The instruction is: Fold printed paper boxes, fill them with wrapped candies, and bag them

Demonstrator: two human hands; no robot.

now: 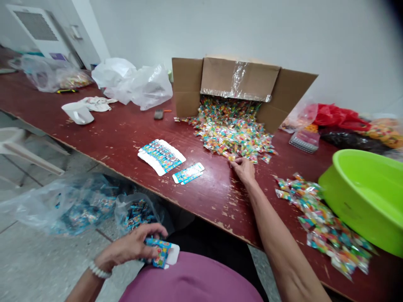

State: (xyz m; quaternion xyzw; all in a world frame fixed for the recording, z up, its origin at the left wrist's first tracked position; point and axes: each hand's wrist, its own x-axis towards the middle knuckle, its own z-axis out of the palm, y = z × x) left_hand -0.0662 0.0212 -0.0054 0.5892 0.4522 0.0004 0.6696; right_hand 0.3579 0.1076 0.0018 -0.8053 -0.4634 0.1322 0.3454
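Note:
My left hand (138, 245) is wrapped round a small blue printed box (162, 253) in front of my body, its white end flap open toward the right. On the table, my right hand (244, 169) pinches a small wrapped candy packet (232, 159) at the front edge of a pile of candy packets (233, 134). The pile spills from a cardboard box (241, 79) lying on its side. Left of my right hand lie a fanned stack of flat blue boxes (162, 156) and a few more flat boxes (189, 173).
A green basin (362, 201) stands at the right, with more candy packets (327, 222) beside it. Plastic bags (135, 82), a white jug (78, 113) and a small brush (158, 114) are farther back. Bags of blue packets (138, 214) sit below the table edge.

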